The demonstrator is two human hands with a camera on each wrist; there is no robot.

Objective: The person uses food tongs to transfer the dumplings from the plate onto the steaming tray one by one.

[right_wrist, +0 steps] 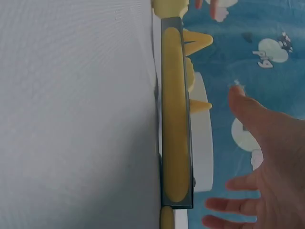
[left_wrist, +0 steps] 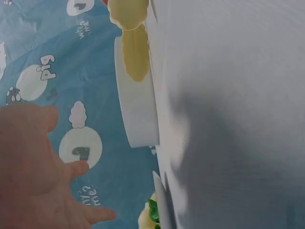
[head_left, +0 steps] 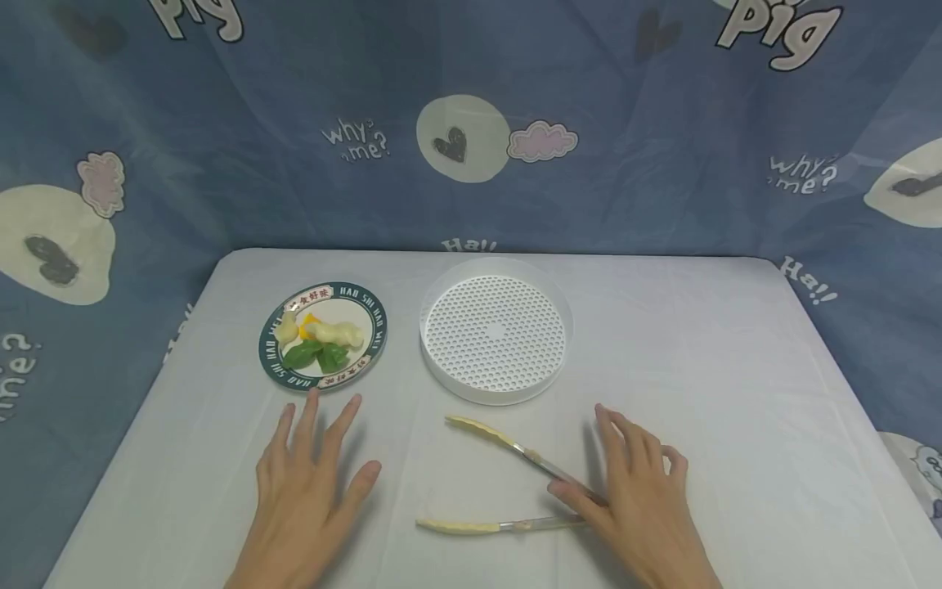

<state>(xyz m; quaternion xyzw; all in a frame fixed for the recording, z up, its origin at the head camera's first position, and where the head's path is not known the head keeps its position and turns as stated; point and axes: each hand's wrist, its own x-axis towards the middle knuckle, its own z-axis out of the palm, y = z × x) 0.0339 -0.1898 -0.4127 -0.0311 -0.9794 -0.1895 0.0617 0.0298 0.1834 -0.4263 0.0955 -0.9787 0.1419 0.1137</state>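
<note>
A pair of kitchen tongs with metal arms and yellow scalloped tips lies on its edge, its arms spread in a V towards the left. My right hand hovers over the tongs' joined end, fingers loosely extended; the right wrist view shows a gap between the hand and the yellow-inlaid tongs arm. Over the left side of the table, my left hand is spread, holding nothing. Its fingertips are just in front of a green-rimmed plate bearing green leaves, a pale knobbly piece and yellow bits.
Behind the tongs stands a round white strainer with a perforated bottom and a low wall. The white tabletop ends at the back against a blue printed cloth.
</note>
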